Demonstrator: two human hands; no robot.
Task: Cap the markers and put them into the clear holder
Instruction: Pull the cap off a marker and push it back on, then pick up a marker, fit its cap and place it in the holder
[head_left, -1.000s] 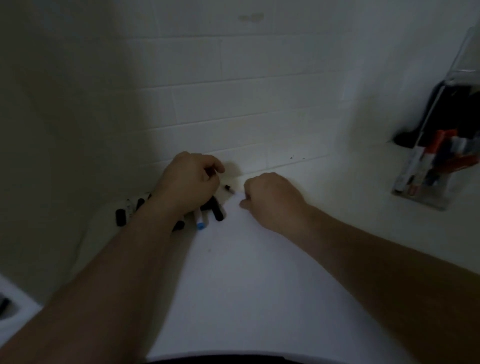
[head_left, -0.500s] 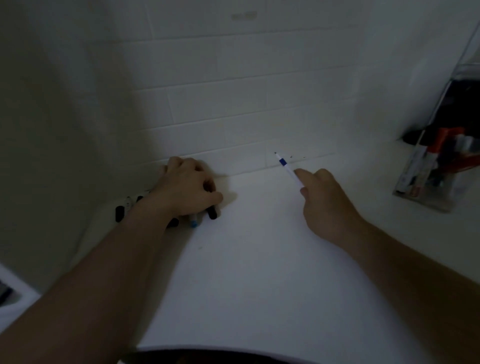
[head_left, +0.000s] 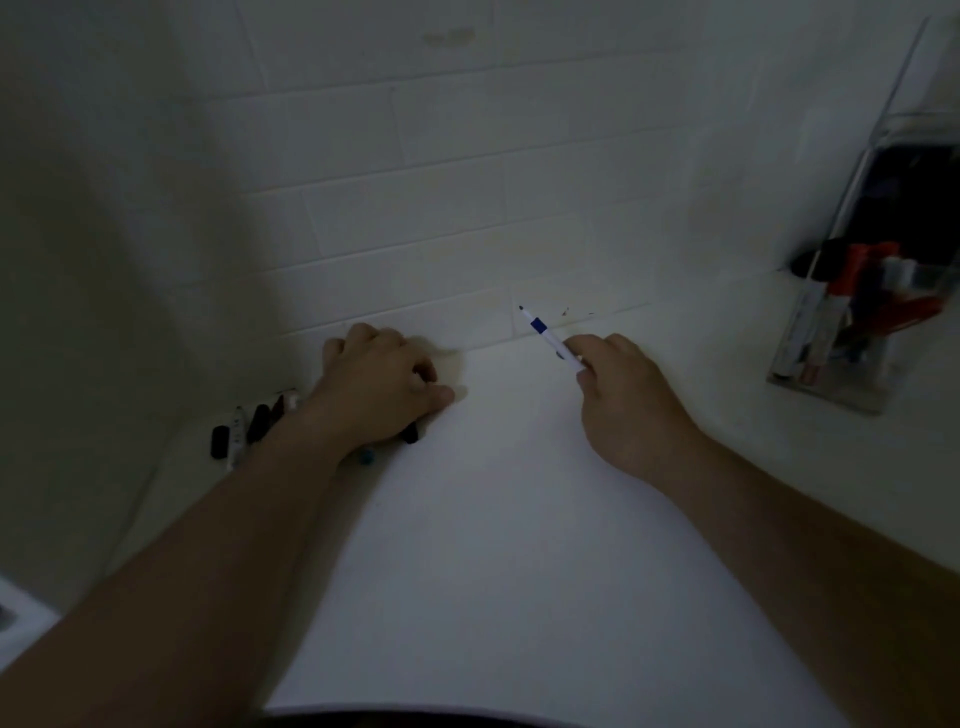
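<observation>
**Markers Partly Sorted on a White Counter**

A white counter under dim tiled wall is seen. Left of the clear holder, loose markers lie by the wall, covered partly by the curled left hand. An uncapped marker is pinched in the right hand. Several markers are already stowed; more remain. No writing can be read.

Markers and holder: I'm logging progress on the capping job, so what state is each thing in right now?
Blue-banded marker: uncapped, tip bare, held up off the counter in the right hand.
Left hand: closed over the loose pile; what it grips is hidden.
Loose markers: lying flat on the counter by the wall.
Clear holder: standing at the right, already holding several markers.
</observation>
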